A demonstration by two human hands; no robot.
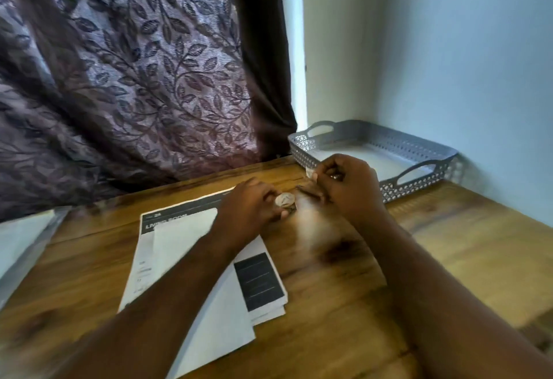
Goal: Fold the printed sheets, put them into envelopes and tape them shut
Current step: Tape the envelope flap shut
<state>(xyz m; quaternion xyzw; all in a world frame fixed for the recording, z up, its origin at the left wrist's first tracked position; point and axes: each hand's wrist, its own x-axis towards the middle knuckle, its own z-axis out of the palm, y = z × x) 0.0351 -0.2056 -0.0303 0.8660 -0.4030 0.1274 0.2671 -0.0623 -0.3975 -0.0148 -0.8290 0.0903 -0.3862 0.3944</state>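
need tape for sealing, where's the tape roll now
Head view, mid-table: the tape roll is held in the left hand, just past the printed sheets and in front of the grey tray, left of the right hand pinching its end.

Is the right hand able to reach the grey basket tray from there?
Probably yes. The right hand is just in front of the grey basket tray, with nothing between them. But it is pinching what looks like a strip of tape, so it may need to let go first.
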